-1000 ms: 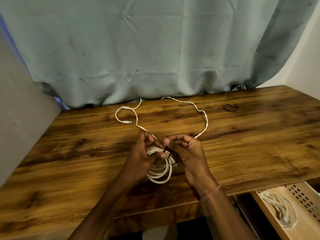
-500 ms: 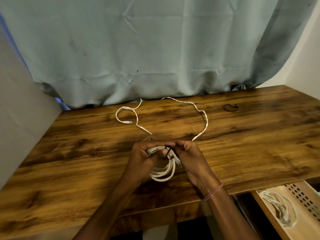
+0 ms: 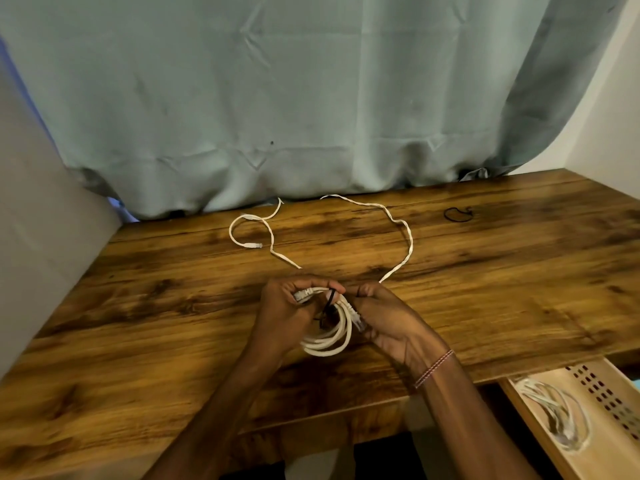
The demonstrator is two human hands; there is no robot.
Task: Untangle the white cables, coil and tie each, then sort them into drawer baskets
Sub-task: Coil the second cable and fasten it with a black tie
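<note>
i am looking down at the wooden table [image 3: 173, 306], and some parts are hiding from me. the loose white cable [image 3: 410, 237] is running in behind the hands, so i cannot tell where it is ending. the drawer basket [image 3: 595, 375] at the bottom right is getting cut off by the edge, and the coiled cable [image 3: 554, 420] lying in it is looking blurry. the left hand [image 3: 287, 310] is gripping the top of the white coil [image 3: 329, 341], fingers curling round it, just over the table. the right hand [image 3: 388, 317] is curling at the coil's right side. i cannot tell if it is pinching the black tie [image 3: 330, 299] going round the coil. a second black tie [image 3: 457, 214] is lying far back on the right.
</note>
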